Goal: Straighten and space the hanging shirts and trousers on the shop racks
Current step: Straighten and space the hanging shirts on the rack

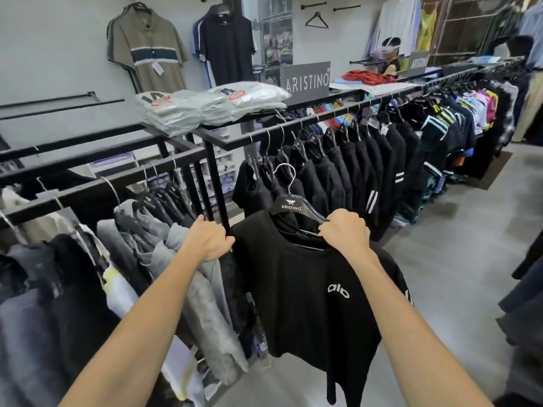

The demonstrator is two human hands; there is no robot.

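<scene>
While its hook sits clear of any rail, the black shirt (299, 289) w/ white chest logo hangs on a hanger (296, 205), near centre. Right hand (345, 230) is curled tight on hanger & collar. Left hand (210, 240) grips the shirt's left shoulder edge. The far rack (293, 121) holds black tops, and the left rack (88, 183) holds grey & dark ones.

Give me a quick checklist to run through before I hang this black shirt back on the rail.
1. Right hand grips the hanger: ok.
2. Left hand holds the black shirt by its shoulder edge: ok.
3. Hook on the rail: not ok, it hangs free below it.
4. Bare rail left of the hanging black tops: ok.
5. Collar seated on hanger: cannot tell, right hand partly covers it.
</scene>
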